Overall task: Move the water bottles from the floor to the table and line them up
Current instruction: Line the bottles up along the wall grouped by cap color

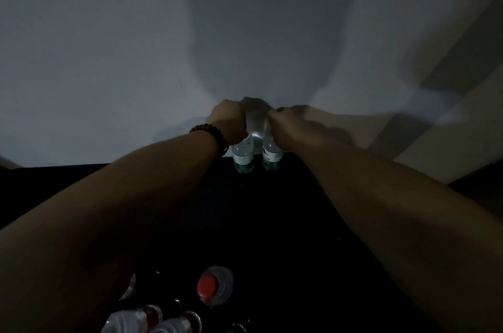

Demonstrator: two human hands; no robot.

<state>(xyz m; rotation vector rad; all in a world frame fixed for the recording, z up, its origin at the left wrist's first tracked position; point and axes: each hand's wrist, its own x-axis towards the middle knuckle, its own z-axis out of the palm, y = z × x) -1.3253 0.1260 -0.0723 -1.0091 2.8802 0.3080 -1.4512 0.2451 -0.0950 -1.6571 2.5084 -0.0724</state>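
Both arms are stretched out. The left hand (228,121) is curled over the top of one green-labelled bottle (243,155), and the right hand (285,123) is clamped on the top of its twin (272,155). The pair stand upright, just beside each other, at the far edge of the dark desk (272,210), against the wall (109,33). Both are clear plastic, but their fill level is lost in the gloom. Down low, a red-capped bottle (215,285) stands upright, with more bottles (128,319) lying near it.

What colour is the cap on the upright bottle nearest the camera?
Red, on the clear plastic water bottle; the head view shows it from above.
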